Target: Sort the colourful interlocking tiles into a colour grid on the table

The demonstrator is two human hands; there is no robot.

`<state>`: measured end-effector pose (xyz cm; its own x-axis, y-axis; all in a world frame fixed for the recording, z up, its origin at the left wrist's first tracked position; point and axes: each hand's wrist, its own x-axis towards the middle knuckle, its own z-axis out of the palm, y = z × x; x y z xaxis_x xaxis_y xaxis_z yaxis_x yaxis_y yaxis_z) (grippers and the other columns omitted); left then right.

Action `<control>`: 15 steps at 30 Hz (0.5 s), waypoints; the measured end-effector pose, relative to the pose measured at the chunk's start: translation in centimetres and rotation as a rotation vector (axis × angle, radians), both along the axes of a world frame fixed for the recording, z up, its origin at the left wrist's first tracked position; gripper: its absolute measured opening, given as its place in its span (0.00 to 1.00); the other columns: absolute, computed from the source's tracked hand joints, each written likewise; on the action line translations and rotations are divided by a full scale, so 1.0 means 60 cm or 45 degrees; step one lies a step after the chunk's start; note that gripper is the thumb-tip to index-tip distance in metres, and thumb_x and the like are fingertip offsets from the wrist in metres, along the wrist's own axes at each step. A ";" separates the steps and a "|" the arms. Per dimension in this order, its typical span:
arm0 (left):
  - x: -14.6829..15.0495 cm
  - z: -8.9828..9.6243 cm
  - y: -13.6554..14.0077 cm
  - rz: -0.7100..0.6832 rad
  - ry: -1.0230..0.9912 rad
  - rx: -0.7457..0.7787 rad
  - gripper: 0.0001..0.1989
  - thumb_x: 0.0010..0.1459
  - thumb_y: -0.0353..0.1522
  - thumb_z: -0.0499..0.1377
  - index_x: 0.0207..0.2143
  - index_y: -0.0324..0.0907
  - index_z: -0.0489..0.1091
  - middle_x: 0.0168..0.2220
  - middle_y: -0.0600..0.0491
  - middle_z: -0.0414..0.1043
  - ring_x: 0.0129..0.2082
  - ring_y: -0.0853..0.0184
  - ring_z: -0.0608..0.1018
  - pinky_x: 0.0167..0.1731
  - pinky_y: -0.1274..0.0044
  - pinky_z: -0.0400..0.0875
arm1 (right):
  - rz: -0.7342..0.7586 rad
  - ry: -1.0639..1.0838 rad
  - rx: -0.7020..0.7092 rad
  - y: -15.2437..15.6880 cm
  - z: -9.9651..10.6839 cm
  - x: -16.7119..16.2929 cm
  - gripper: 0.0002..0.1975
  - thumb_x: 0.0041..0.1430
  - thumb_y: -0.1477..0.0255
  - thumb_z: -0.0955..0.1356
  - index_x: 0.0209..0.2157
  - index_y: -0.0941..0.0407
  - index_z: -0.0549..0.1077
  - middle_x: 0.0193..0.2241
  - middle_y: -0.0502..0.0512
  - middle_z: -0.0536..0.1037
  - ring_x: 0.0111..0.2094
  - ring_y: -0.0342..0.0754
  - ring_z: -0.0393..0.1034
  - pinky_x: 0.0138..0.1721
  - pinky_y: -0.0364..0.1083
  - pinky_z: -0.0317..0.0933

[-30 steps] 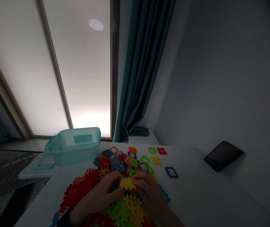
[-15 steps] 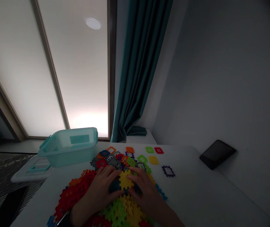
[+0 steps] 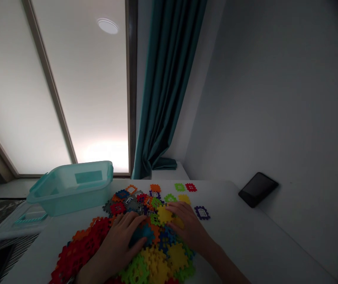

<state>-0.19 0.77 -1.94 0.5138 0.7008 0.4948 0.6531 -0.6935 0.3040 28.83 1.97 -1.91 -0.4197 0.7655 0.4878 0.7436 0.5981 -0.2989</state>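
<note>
My left hand curls around a blue notched plastic building piece, thumb on the near side and fingers on the far side. Part of that piece is hidden by the hand. Between the thumb and fingers of my right hand is a yellow square piece with toothed edges, raised over the pile. Beneath both hands lie many loose pieces: red ones on the left, green ones and yellow ones in front, and dark blue ones between the hands.
A teal see-through bin stands back left, near a clear lid with a teal handle. Pieces with window patterns, such as a purple one, lie farther back on the white table. A dark tablet-like device is at right.
My right hand has moved right and away from my left hand, carrying the yellow piece off from over the blue one. The view has shifted slightly to the right.
</note>
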 end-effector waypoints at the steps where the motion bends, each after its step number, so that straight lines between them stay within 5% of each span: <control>1: 0.000 0.002 0.000 -0.009 0.000 0.003 0.20 0.65 0.35 0.60 0.59 0.49 0.67 0.50 0.48 0.75 0.46 0.55 0.78 0.47 0.66 0.74 | -0.028 -0.004 -0.010 0.009 -0.004 0.017 0.19 0.65 0.70 0.69 0.57 0.49 0.71 0.57 0.57 0.76 0.59 0.57 0.69 0.61 0.58 0.63; 9: -0.001 -0.002 0.002 -0.053 -0.005 0.072 0.15 0.67 0.35 0.56 0.55 0.49 0.70 0.48 0.48 0.75 0.45 0.57 0.78 0.45 0.69 0.76 | -0.234 -0.014 -0.159 0.079 -0.030 0.142 0.18 0.65 0.64 0.68 0.55 0.52 0.74 0.56 0.60 0.78 0.59 0.60 0.69 0.63 0.62 0.59; 15: -0.004 -0.007 0.003 -0.040 -0.001 0.112 0.14 0.68 0.35 0.55 0.55 0.50 0.71 0.47 0.49 0.76 0.44 0.58 0.79 0.43 0.71 0.77 | -0.296 -0.020 -0.276 0.112 -0.040 0.179 0.20 0.64 0.62 0.67 0.55 0.52 0.75 0.57 0.58 0.77 0.60 0.59 0.68 0.64 0.62 0.56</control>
